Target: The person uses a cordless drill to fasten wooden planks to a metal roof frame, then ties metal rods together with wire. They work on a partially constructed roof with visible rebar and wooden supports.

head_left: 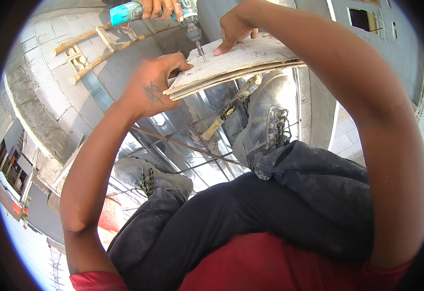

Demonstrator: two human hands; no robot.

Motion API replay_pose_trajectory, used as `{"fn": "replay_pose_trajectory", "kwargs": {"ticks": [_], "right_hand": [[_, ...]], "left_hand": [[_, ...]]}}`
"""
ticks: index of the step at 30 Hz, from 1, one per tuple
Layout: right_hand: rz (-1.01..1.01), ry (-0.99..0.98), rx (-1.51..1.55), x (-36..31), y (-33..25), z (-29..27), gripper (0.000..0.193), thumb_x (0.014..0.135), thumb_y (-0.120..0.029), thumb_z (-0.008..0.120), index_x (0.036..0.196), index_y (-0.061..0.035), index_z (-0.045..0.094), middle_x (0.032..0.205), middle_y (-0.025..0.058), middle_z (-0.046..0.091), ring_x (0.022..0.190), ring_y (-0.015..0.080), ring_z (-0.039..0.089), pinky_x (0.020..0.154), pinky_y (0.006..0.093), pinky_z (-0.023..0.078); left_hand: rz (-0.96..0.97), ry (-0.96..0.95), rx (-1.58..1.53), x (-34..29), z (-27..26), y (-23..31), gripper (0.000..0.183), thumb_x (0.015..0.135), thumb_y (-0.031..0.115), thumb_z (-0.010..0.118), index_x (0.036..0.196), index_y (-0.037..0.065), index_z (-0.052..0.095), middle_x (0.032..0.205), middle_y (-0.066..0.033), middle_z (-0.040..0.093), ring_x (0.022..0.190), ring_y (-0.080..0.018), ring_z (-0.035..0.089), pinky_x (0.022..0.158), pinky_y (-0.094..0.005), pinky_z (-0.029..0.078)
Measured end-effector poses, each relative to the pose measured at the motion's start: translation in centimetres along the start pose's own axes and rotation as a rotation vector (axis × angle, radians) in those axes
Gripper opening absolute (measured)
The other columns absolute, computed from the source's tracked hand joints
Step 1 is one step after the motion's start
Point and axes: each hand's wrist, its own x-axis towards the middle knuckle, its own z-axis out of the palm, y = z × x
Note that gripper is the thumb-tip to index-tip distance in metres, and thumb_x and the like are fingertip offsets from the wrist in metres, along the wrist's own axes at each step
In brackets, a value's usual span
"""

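Two or more thin, worn plywood boards are stacked flat in front of me, above my boots. My left hand grips their left end, thumb on top and the other fingers underneath. Across the top, my right hand is closed over the far edge, its thumb pressed on the upper face. From beyond the boards comes a co-worker's hand on a teal and black cordless drill. Its bit points down and meets the top board between my two hands.
Beneath me a grid of rebar crosses shiny metal sheeting. A hammer-like tool with a yellowish handle lies by my right boot; my left boot rests on the grid. A wooden ladder-like frame lies at far left, near block walls.
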Motion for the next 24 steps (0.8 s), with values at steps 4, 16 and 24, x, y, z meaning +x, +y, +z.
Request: {"fn": "replay_pose_trajectory", "kwargs": {"ticks": [4, 16, 24], "right_hand": [[0.02, 0.081, -0.077, -1.2, -0.6, -0.2, 0.078, 0.073, -0.07, 0.069, 0.117, -0.0064, 0.068, 0.132, 0.0146, 0.058, 0.116, 0.0332, 0.058, 0.09, 0.0433, 0.055], [0.012, 0.123, -0.118, -1.4, -0.7, -0.2, 0.075, 0.074, -0.069, 0.068, 0.108, -0.003, 0.071, 0.114, 0.0155, 0.066, 0.097, 0.0302, 0.065, 0.082, 0.0401, 0.057], [0.024, 0.125, -0.097, -1.4, -0.9, 0.0, 0.075, 0.074, -0.07, 0.067, 0.111, -0.0042, 0.071, 0.113, 0.0143, 0.066, 0.103, 0.0288, 0.064, 0.085, 0.041, 0.057]], "left_hand": [[-0.035, 0.035, -0.002, 0.0, 0.4, -0.1, 0.044, 0.057, 0.005, 0.07, 0.099, 0.001, 0.059, 0.093, -0.0167, 0.065, 0.086, -0.0345, 0.065, 0.081, -0.0363, 0.051], [-0.059, 0.024, -0.043, -0.1, 0.6, -0.4, 0.043, 0.06, 0.005, 0.071, 0.101, 0.001, 0.058, 0.094, -0.0172, 0.064, 0.086, -0.0359, 0.064, 0.078, -0.0363, 0.05], [-0.026, 0.051, -0.014, 0.1, 0.3, -0.1, 0.042, 0.058, 0.002, 0.067, 0.099, 0.002, 0.058, 0.088, -0.0142, 0.062, 0.081, -0.0313, 0.062, 0.077, -0.0351, 0.049]]}}
